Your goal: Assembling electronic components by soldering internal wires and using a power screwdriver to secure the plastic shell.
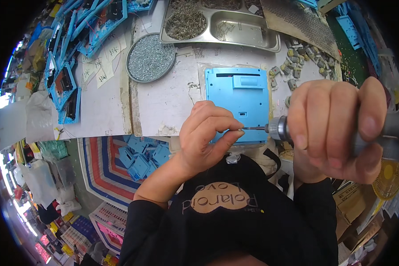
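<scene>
My right hand (337, 126) is wrapped round a grey electric screwdriver (278, 128), held level with its thin bit pointing left. The thumb and forefinger of my left hand (210, 135) pinch a tiny screw (240, 130) at the tip of that bit, mostly hidden by the fingers. Below both hands, a light blue plastic casing (226, 98) lies flat on the bench. It has a long dark slot and a raised block near its far edge, and a small rectangular opening nearer to me.
A round dish of silver screws (150, 57) stands left of the casing. Behind lies a steel compartment tray (270, 42) with small metal parts. Several small motors (292, 66) are scattered at right. Blue assemblies (64, 88) are stacked at left; a striped bag (104, 170) holds blue parts below.
</scene>
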The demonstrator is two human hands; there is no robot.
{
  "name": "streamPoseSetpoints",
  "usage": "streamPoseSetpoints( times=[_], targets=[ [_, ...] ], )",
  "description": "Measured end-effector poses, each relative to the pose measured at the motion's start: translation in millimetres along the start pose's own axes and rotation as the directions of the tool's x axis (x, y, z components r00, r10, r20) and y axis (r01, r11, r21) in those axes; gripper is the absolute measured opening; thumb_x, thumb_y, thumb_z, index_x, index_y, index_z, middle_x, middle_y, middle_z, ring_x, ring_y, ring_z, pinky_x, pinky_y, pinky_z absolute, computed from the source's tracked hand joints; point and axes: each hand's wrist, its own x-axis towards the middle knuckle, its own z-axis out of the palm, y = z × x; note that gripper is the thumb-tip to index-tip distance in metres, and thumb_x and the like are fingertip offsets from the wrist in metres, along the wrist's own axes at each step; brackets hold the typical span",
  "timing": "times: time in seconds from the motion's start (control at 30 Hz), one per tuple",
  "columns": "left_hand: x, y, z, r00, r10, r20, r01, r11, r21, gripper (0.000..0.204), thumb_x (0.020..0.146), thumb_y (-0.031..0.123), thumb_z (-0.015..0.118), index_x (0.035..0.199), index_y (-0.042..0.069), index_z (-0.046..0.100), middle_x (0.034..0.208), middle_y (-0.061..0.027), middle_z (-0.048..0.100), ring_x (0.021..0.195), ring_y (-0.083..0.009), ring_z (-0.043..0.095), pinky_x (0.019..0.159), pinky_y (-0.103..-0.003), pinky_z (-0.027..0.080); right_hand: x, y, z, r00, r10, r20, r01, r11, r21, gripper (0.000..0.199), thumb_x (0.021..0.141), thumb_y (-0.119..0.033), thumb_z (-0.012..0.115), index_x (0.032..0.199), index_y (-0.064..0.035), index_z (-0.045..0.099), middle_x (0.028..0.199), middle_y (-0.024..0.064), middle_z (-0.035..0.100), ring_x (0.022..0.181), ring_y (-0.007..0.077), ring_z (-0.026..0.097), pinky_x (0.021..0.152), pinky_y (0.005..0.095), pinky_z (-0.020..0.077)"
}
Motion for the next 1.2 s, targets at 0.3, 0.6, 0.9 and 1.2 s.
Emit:
streamPoseSetpoints(
  times=[0.3, 0.6, 0.9, 1.2],
  targets=[
    [-5.5, 8.2, 10.4, 0.999, -0.024, 0.034, 0.022, 0.998, 0.063, 0.024, 0.074, -0.002, 0.082, 0.093, 0.005, 0.071, 0.087, -0.0069, 0.068, 0.074, -0.0231, 0.061, 0.069, -0.034, 0.046, -24.2, 13.2, 16.8, 0.975, -0.038, -0.217, 0.035, 0.999, -0.020, 0.025, 0.099, -0.031, 0.067, 0.113, -0.0160, 0.053, 0.065, -0.0073, 0.056, 0.054, 0.0074, 0.053, 0.066, 0.0277, 0.0506],
    [5.0, -29.9, 10.8, 0.871, 0.007, 0.491, -0.142, 0.961, 0.238, 0.017, 0.085, 0.006, 0.075, 0.096, 0.006, 0.061, 0.125, -0.0079, 0.072, 0.129, -0.0309, 0.062, 0.108, -0.051, 0.045, -87.9, 22.4, 36.6, 0.836, 0.105, -0.538, -0.202, 0.972, -0.123, 0.033, 0.093, -0.036, 0.077, 0.099, -0.0125, 0.055, 0.059, -0.0032, 0.051, 0.049, 0.0120, 0.050, 0.059, 0.0297, 0.0481],
    [1.1, -33.3, 12.1, 0.878, -0.016, 0.479, -0.116, 0.963, 0.245, 0.013, 0.088, 0.007, 0.073, 0.095, 0.008, 0.062, 0.124, -0.0065, 0.073, 0.128, -0.0292, 0.063, 0.109, -0.050, 0.046, -100.3, 47.9, 28.0, 0.947, -0.027, -0.320, -0.091, 0.934, -0.347, 0.019, 0.091, -0.014, 0.072, 0.095, -0.0088, 0.055, 0.063, 0.0028, 0.057, 0.052, 0.0181, 0.055, 0.055, 0.0334, 0.0500],
    [-1.5, -36.4, 10.4, 0.887, -0.007, 0.461, -0.104, 0.971, 0.216, 0.011, 0.089, 0.009, 0.072, 0.096, 0.008, 0.063, 0.124, -0.0059, 0.073, 0.127, -0.0277, 0.064, 0.108, -0.049, 0.047, -80.5, 41.2, 14.5, 0.964, -0.079, -0.253, 0.034, 0.983, -0.181, 0.018, 0.076, 0.001, 0.075, 0.080, -0.0014, 0.058, 0.061, 0.0070, 0.057, 0.050, 0.0225, 0.058, 0.049, 0.0326, 0.0489]
  ],
)
